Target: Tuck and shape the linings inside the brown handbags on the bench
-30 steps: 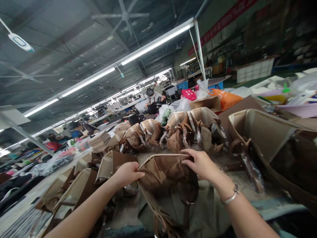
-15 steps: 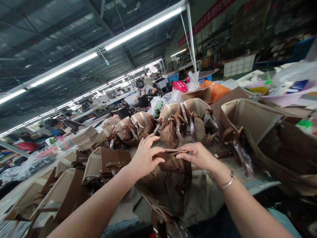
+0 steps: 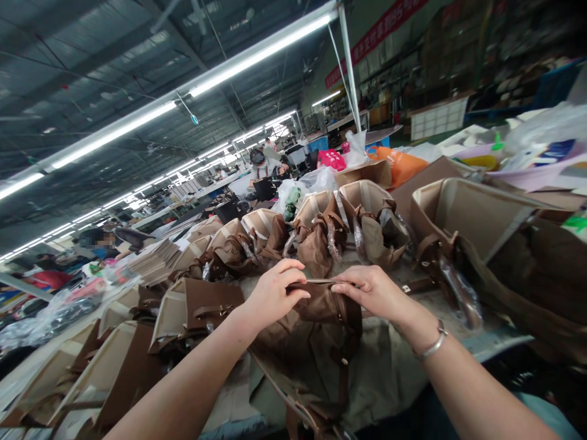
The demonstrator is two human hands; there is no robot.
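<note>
A brown handbag (image 3: 321,348) with straps and metal fittings lies in front of me, its soft body spread towards me. My left hand (image 3: 273,296) is at the left end of the bag's upper edge, thumb and fingers closed on it. Farther right along the same edge, my right hand (image 3: 373,290) pinches the brown material between thumb and fingers. A bracelet (image 3: 432,342) circles my right wrist. The bag's edge stretches between both hands. Part of the edge is hidden behind my fingers.
Several similar bags with beige linings surround the work spot; a large bag (image 3: 477,226) stands close on the right. More bags (image 3: 114,360) line the left side. Stacked boards (image 3: 156,256), an orange bag (image 3: 401,165) and clear plastic lie farther off. People (image 3: 259,160) work in the background.
My left fingers have curled closer to the bag's edge, with the thumb nearer the fingers. My right hand has shifted slightly right, keeping its pinch. The view has tilted a little.
</note>
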